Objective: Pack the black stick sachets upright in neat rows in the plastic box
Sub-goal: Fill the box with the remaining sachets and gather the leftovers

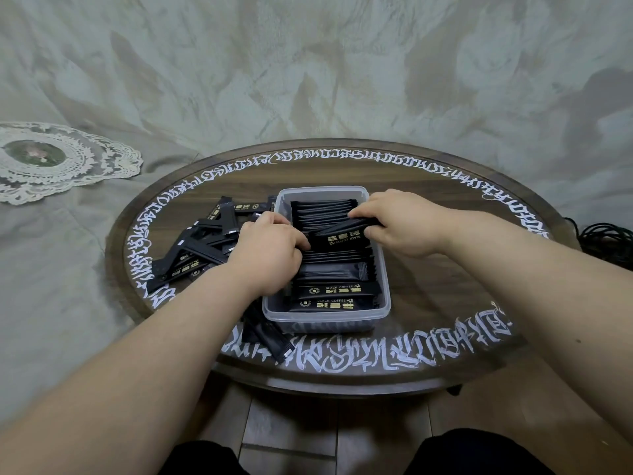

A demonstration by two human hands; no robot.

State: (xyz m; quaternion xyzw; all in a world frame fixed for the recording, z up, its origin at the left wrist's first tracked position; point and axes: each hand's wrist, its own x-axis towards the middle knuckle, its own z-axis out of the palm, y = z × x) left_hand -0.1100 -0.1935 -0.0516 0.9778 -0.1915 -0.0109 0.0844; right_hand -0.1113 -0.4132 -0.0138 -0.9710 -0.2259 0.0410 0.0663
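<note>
- I am mid-pack: both hands are over the box, working a sachet into the row.
- My left hand has its fingers curled, pinching the sachet's left end; the knuckles hide the fingertips, so I cannot tell how deep the grip goes.
- My right hand has fingers bent down over the sachet's right end, thumb underneath, clamped on it.
- The sachet lies tilted across the middle of the box, label up, resting on the tops of those already packed; it is not yet upright.
- By my reckoning the next move calls for turning it on edge and pressing it down between the far row and the near row, keeping the edges flush.
- Two sachets at the near end lie leaning with labels showing; I judge they need standing up too.
- The box sits on the round table, near its centre, more than half full by the look of it.
- Counts: one box, one table, two hands, one sachet in hand.
- Packed sachets are too tightly stacked to count; dozens, I would guess.
- A loose pile lies left of the box, touching its wall; roughly ten or more, overlapped, so no exact count.
- One or two loose sachets lie at the box's near-left corner.
- One lace doily lies far left, off the table.
</note>
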